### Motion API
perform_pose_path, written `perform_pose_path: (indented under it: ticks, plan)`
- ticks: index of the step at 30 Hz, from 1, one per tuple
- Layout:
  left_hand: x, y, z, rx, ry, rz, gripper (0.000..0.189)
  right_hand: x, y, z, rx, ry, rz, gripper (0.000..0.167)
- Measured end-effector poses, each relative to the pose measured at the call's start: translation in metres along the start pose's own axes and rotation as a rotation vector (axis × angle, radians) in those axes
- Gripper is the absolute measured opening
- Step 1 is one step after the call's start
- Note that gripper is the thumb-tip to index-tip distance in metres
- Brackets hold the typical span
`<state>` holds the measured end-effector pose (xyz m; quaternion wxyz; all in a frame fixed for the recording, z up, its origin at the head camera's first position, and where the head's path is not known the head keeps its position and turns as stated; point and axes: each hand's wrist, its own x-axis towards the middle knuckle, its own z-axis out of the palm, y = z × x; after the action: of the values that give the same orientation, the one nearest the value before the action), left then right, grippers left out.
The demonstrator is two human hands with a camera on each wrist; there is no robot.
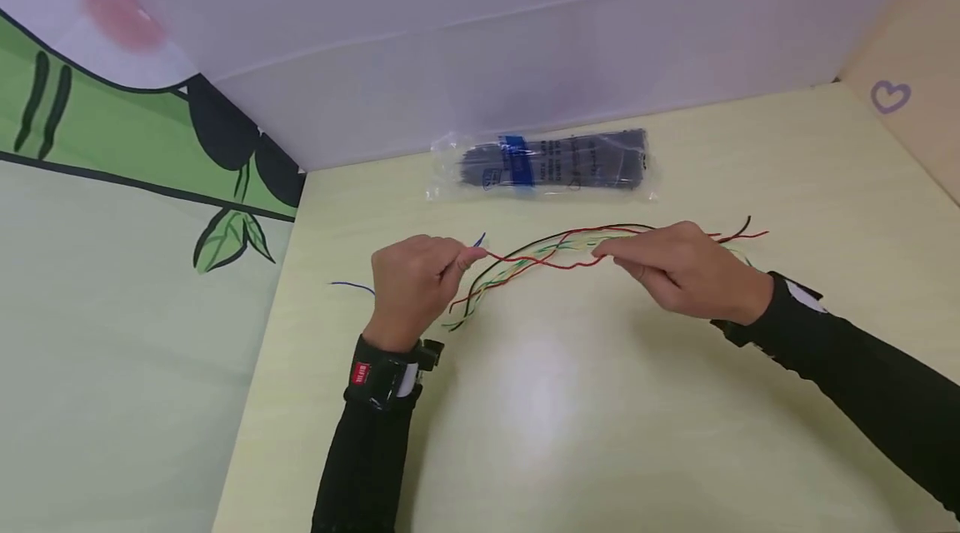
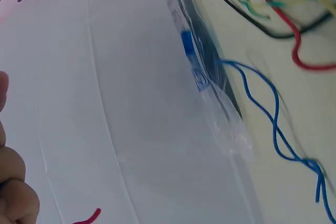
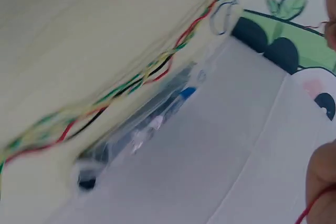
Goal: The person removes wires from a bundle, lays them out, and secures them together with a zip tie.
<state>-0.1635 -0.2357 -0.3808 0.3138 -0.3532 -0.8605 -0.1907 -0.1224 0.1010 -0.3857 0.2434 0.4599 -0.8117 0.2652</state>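
Pinching one red wire [image 1: 566,266], the left hand [image 1: 411,291] and right hand [image 1: 682,271] hold a wavy length of it between them, near a loose bundle of red, black, green and yellow wires [image 1: 577,244] on the surface [image 1: 540,433]. Blue wires [image 1: 351,284] lie by the left hand, partly hidden; a clear plastic package [image 1: 573,162] sits behind the bundle.

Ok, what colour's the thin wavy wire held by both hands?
Red; the wavy wire shows best in the head view.
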Motion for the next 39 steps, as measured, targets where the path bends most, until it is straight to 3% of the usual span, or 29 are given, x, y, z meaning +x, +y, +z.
perform_pose_path:
  ticks: [3, 5, 7, 11, 14, 19, 22, 25, 27, 30, 34, 37, 39]
  plan:
    - [-0.006, -0.005, -0.001, 0.102, 0.006, 0.005, 0.058, -0.008, 0.012, -0.001, -0.210, -0.014, 0.024, 0.038]
    - [-0.008, -0.007, -0.001, 0.085, -0.012, 0.004, 0.059, -0.013, 0.020, -0.002, -0.315, -0.024, 0.054, 0.037]
    - [-0.009, -0.007, 0.001, 0.041, -0.046, 0.003, 0.057, -0.017, 0.026, -0.004, -0.355, -0.026, 0.136, 0.040]
    - [-0.011, -0.003, 0.004, -0.080, -0.140, 0.020, 0.034, -0.022, 0.034, -0.007, -0.380, -0.019, 0.309, 0.053]
    - [-0.011, -0.003, 0.009, -0.074, -0.147, 0.019, 0.018, -0.024, 0.036, -0.008, -0.428, -0.013, 0.383, 0.056]
    - [-0.014, -0.014, 0.024, 0.084, -0.083, -0.102, 0.031, -0.021, 0.028, -0.005, -0.413, -0.011, 0.446, 0.053]
    - [-0.020, -0.021, 0.031, 0.118, -0.111, -0.223, 0.041, -0.019, 0.019, -0.002, -0.302, -0.055, 0.483, 0.051]
    - [-0.025, -0.028, 0.034, 0.179, -0.135, -0.286, 0.052, -0.021, 0.015, -0.001, -0.271, -0.110, 0.471, 0.044]
    - [-0.027, -0.033, 0.033, 0.224, -0.118, -0.287, 0.058, -0.023, 0.018, -0.003, -0.321, -0.133, 0.446, 0.037]
    - [-0.025, -0.035, 0.028, 0.240, -0.069, -0.240, 0.058, -0.029, 0.026, -0.007, -0.458, -0.122, 0.443, 0.033]
    - [-0.024, -0.040, 0.023, 0.141, -0.033, -0.194, 0.052, -0.039, 0.038, -0.007, -0.591, -0.020, 0.476, 0.052]
    - [-0.027, -0.049, 0.022, -0.057, -0.060, -0.232, 0.043, -0.041, 0.042, -0.006, -0.603, 0.046, 0.537, 0.061]
    - [-0.029, -0.053, 0.020, -0.256, -0.075, -0.270, 0.037, -0.041, 0.043, -0.011, -0.523, 0.027, 0.634, 0.063]
